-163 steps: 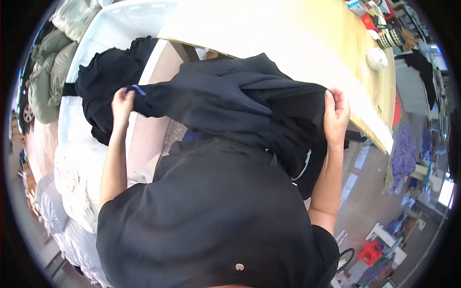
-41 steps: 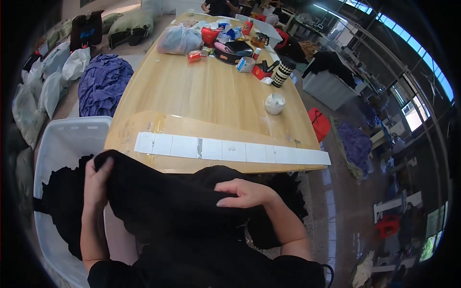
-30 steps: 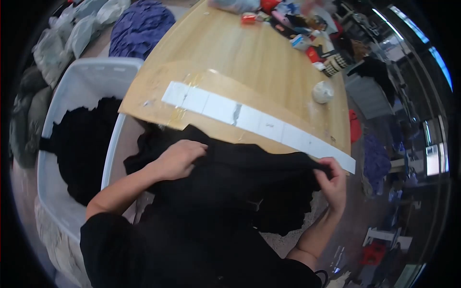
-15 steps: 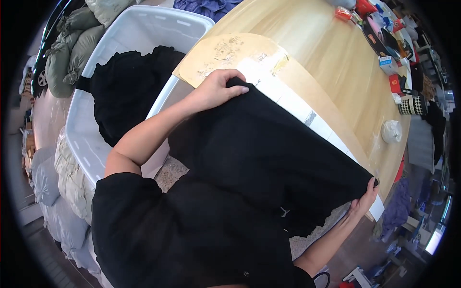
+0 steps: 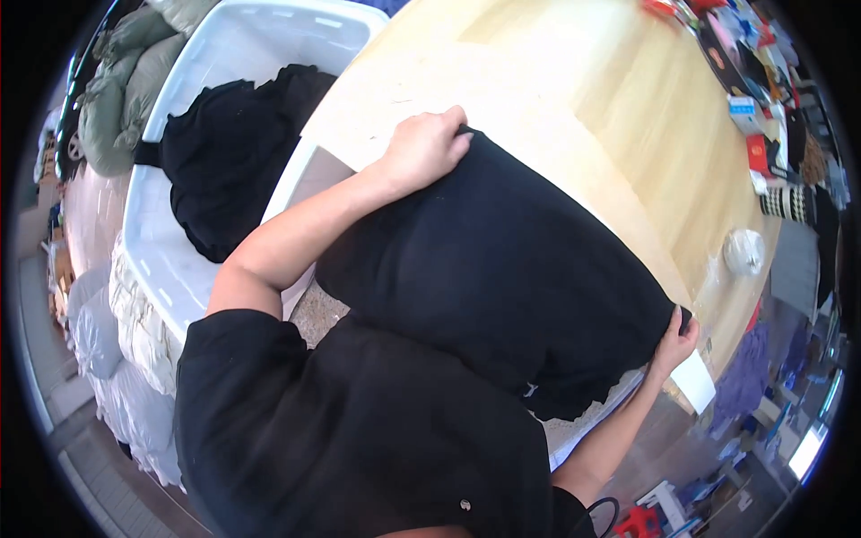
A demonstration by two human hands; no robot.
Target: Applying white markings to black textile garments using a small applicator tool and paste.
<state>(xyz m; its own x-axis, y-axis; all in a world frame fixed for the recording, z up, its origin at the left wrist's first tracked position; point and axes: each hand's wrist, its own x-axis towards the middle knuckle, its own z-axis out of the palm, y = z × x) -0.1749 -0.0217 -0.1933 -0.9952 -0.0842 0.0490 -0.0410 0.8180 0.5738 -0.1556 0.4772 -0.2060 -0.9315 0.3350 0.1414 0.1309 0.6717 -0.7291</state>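
Note:
A black cloth garment [image 5: 520, 260] is stretched between my hands along the near edge of the table, its lower part hanging toward my body. My left hand [image 5: 429, 148] is closed on its upper left corner. At the lower right, my right hand [image 5: 674, 345] pinches the other corner between thumb and fingers. Under the cloth's far edge lies a pale board [image 5: 529, 117] on the tabletop. A small light tag-like spot shows near the cloth's lower edge; what it is I cannot make out.
Left of the table stands a white plastic tub [image 5: 148, 220] holding crumpled black cloth [image 5: 229, 152]. Stuffed sacks [image 5: 99, 332] line the far left. On the wooden table [image 5: 664, 99] sit a clear plastic-wrapped bundle [image 5: 743, 252], a checked cup [image 5: 785, 203] and small boxes along the right edge.
Both hands have drawn the black garment's corners slightly closer together, and its top edge now bows outward instead of running straight. The view has shifted a little and the board looks brighter.

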